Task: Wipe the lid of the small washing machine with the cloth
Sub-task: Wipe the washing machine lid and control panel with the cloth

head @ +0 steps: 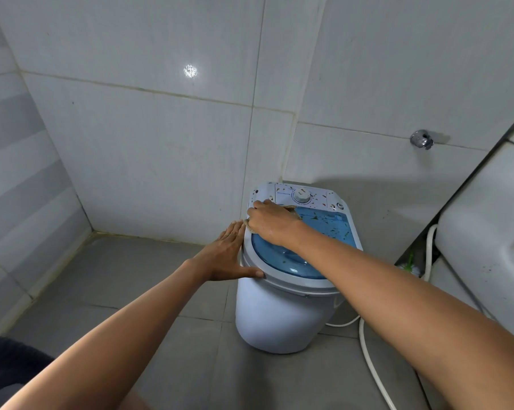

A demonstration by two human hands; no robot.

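A small white washing machine (275, 318) stands on the grey floor against the wall. Its clear blue lid (327, 232) is speckled with brown and green bits, as is the white control panel with a round dial (301, 196). My right hand (272, 221) lies on the far left of the lid and presses a beige cloth (291, 209) down; only the cloth's edges show under the fingers. My left hand (227, 255) lies flat against the machine's left rim, fingers straight, thumb on the grey ring.
A white hose (368, 356) runs across the floor right of the machine. A white fixture (483, 232) fills the right side. A chrome wall tap (421, 139) sticks out above. Tiled walls stand behind and to the left.
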